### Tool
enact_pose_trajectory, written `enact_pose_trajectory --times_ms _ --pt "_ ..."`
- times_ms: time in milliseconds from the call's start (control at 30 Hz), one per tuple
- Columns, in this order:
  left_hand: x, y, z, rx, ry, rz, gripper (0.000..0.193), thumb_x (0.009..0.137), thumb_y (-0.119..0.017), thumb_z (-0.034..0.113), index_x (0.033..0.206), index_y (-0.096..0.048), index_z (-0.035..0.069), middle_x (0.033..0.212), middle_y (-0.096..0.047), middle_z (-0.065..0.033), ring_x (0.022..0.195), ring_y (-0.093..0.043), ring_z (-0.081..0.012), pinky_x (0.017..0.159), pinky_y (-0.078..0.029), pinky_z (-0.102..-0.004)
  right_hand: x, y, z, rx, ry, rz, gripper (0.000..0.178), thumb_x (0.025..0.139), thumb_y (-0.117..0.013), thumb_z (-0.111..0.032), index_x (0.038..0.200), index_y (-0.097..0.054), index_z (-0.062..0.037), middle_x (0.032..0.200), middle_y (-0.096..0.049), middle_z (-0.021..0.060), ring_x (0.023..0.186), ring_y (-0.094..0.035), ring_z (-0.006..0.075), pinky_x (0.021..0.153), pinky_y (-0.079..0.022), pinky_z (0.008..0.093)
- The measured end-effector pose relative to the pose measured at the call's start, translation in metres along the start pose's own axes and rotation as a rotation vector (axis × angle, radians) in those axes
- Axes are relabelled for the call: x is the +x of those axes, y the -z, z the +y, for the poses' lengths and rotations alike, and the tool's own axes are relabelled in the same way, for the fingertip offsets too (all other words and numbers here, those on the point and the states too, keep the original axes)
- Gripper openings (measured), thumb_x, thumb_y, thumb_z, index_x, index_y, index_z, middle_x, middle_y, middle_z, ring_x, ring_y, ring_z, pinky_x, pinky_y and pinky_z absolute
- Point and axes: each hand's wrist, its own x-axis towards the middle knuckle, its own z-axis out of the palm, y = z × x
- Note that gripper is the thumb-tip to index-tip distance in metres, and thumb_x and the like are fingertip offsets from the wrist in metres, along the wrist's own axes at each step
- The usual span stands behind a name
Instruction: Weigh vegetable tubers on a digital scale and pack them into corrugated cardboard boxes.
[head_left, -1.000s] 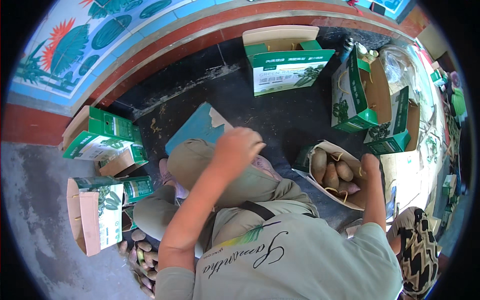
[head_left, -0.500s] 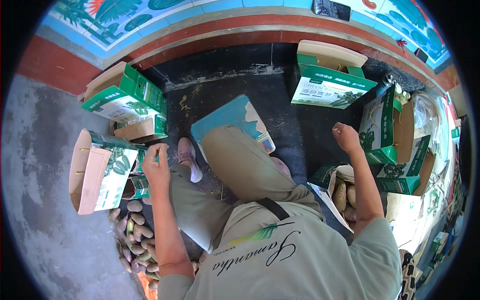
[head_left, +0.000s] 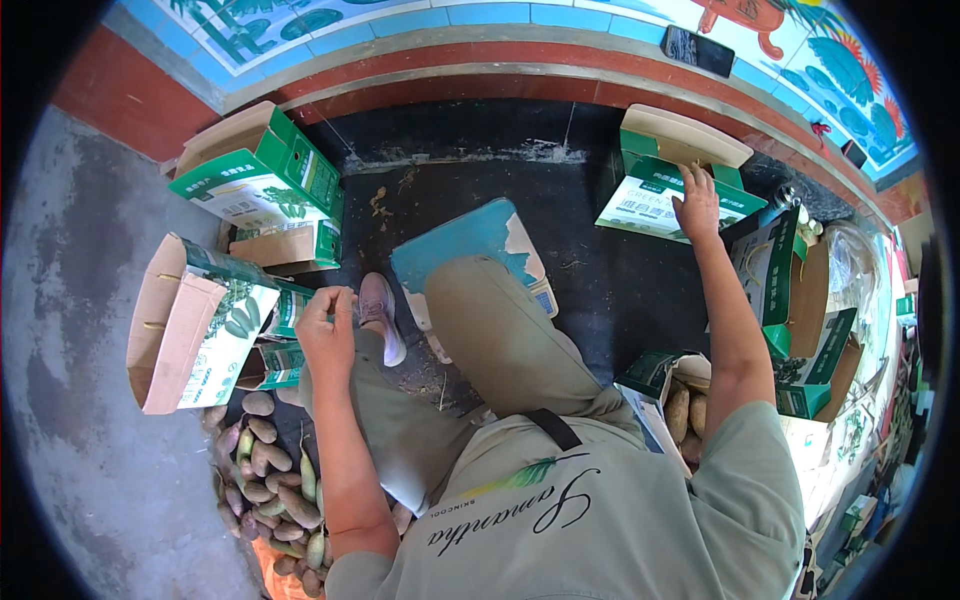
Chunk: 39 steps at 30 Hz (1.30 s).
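My right hand (head_left: 697, 205) reaches out with its fingers extended at the front panel of a green and white carton (head_left: 650, 208) with its flaps up, by the back wall; whether they touch it I cannot tell. My left hand (head_left: 328, 325) is above my left leg with its fingers curled together, beside an upright green and white carton (head_left: 230, 340). What those fingers hold, if anything, is hidden. A carton of brown root vegetables (head_left: 678, 412) stands under my right forearm. In the middle, partly behind my knee, lies a scale with a worn blue top (head_left: 465, 240) and a keypad.
A heap of root vegetables (head_left: 285, 500), brown, green and purplish, lies at the lower left. Another open carton (head_left: 265, 190) stands at the back left, and more cartons (head_left: 765, 280) at the right. A bottle (head_left: 780, 197) stands by the wall, and a phone (head_left: 698, 50) rests on the ledge.
My right hand has moved away from me to the back carton, and its fingers have opened out. My left hand has shifted slightly to the right, still closed. The whole view has tilted a little.
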Motion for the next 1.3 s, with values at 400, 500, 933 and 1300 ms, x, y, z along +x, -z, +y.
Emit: enact_pose_trajectory --times_ms 400,500,933,1300 --pt "-0.003 -0.002 0.006 0.102 0.021 -0.022 0.014 0.086 -0.062 0.011 0.085 -0.064 -0.003 0.075 -0.064 -0.0119 0.069 -0.060 -0.0180 0.067 -0.047 -0.0294 -0.021 -0.035 0.021 -0.091 0.007 -0.152 0.012 0.075 -0.067 -0.014 0.087 -0.062 -0.0137 0.090 -0.058 0.0073 0.091 -0.057 0.0290 0.076 -0.050 0.0413" --pt "-0.004 0.001 0.005 0.129 -0.027 -0.006 0.014 0.085 -0.061 0.010 0.085 -0.064 -0.003 0.075 -0.064 -0.0130 0.069 -0.062 -0.0195 0.067 -0.048 -0.0304 -0.028 -0.039 0.026 -0.088 0.011 -0.131 0.013 0.076 -0.065 -0.014 0.089 -0.064 -0.0139 0.090 -0.058 0.0077 0.091 -0.058 0.0291 0.078 -0.049 0.0408" --pt "-0.005 0.001 0.006 0.111 -0.095 0.055 0.008 0.082 -0.063 0.010 0.081 -0.063 0.002 0.077 -0.063 -0.0139 0.069 -0.063 -0.0299 0.061 -0.048 -0.0357 0.015 0.027 0.033 0.036 0.199 0.170 0.011 0.089 -0.056 -0.018 0.092 -0.060 -0.0090 0.081 -0.062 0.0132 0.075 -0.062 0.0346 0.066 -0.049 0.0451" --pt "-0.006 0.002 0.010 0.100 -0.068 0.091 0.012 0.082 -0.063 0.012 0.083 -0.064 0.000 0.078 -0.064 -0.0137 0.071 -0.064 -0.0268 0.063 -0.048 -0.0326 0.027 0.102 -0.147 0.355 0.451 0.313 0.016 0.083 -0.061 -0.010 0.100 -0.062 -0.0093 0.091 -0.066 0.0145 0.078 -0.065 0.0357 0.066 -0.051 0.0420"
